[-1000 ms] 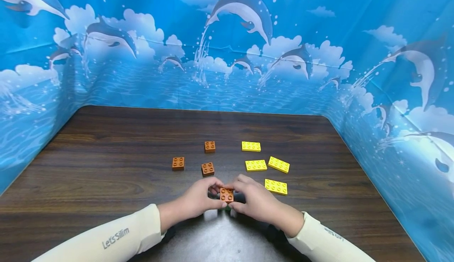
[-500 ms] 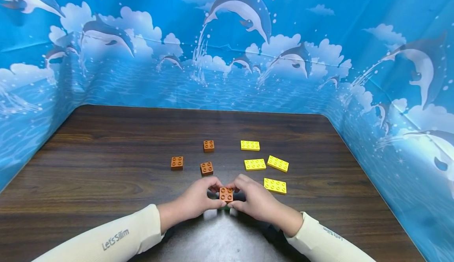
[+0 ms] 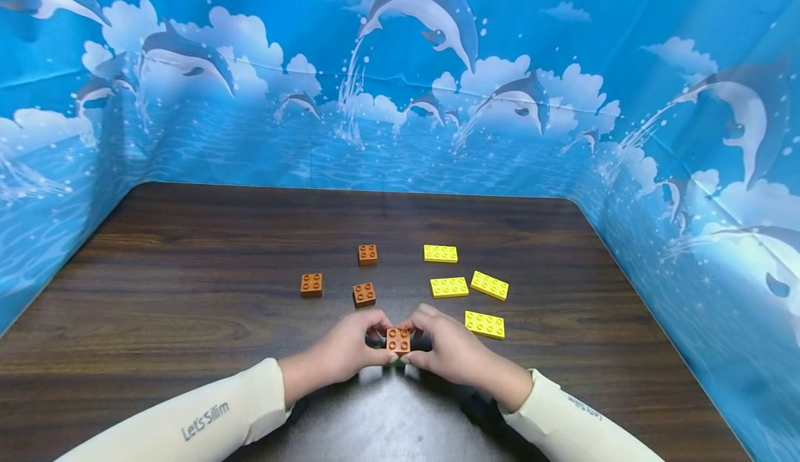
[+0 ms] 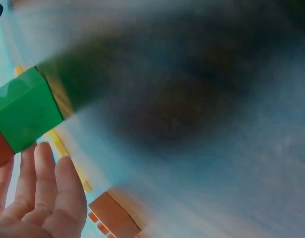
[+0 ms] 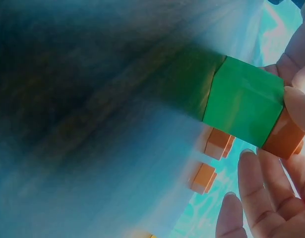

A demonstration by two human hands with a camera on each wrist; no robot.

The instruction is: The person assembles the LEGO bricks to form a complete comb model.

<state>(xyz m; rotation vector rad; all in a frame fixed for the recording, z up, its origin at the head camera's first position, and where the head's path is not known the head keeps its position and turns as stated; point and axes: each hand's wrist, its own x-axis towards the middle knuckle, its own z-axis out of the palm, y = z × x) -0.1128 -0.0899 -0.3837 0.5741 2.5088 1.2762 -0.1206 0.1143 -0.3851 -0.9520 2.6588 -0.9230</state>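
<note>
An orange-brown toy brick [image 3: 398, 341] with studs on top sits on a larger green block [image 5: 244, 99] near the table's front. My left hand [image 3: 348, 347] grips the brown brick from the left, between thumb and fingertips. From the right, my right hand [image 3: 446, 347] pinches the same brick. Below it, the green block [image 4: 30, 111] stands on the table, mostly hidden in the head view. In the right wrist view, fingers [image 5: 251, 183] of the right hand extend below the stack.
Beyond the hands lie three loose brown bricks [image 3: 311, 285]. Several flat yellow bricks [image 3: 484, 324] lie to the right, the closest one just past the right hand. A blue dolphin-print curtain [image 3: 375, 149] borders the dark wooden table [image 3: 187, 253] at back and sides.
Both hands keep their hold on the brown brick over the green block. The view shifts slightly; the loose bricks stay put on the table.
</note>
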